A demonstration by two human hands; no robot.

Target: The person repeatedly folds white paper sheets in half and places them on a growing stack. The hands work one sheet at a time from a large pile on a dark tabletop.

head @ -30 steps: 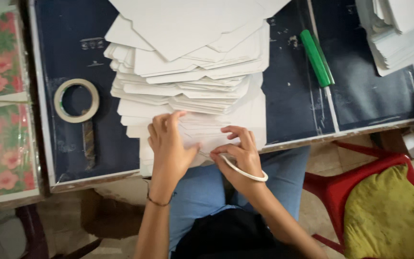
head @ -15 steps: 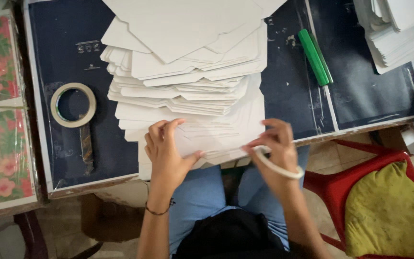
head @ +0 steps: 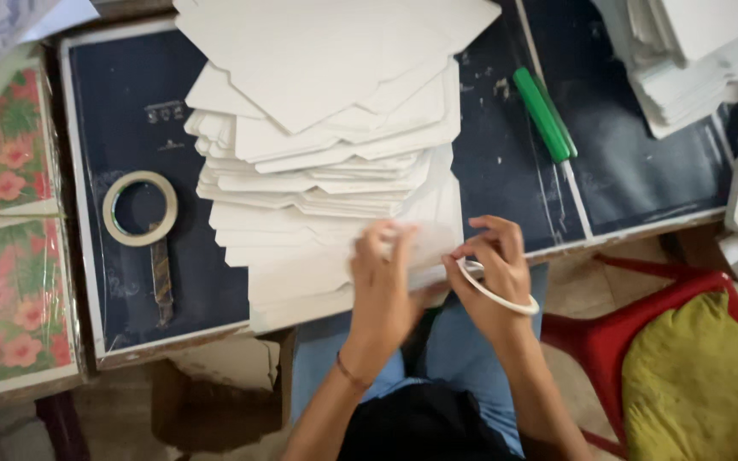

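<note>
A tall, fanned pile of white die-cut card sheets lies on the dark blue tabletop. Both hands meet at the pile's near edge, over the lowest sheets. My left hand has its fingers closed on the edge of a white card sheet, slightly blurred. My right hand, a white bangle on its wrist, pinches the same edge at the sheet's right corner. The fingertips of the two hands are a few centimetres apart.
A roll of tape and a small brown-handled tool lie left of the pile. A green-handled tool lies to its right. Floral sheets are at far left, more white cards at top right. A red chair holds a yellow cushion.
My left hand has slid right along the pile's near edge and my right hand has come back left, so the hands now sit close together. The view has shifted slightly.
</note>
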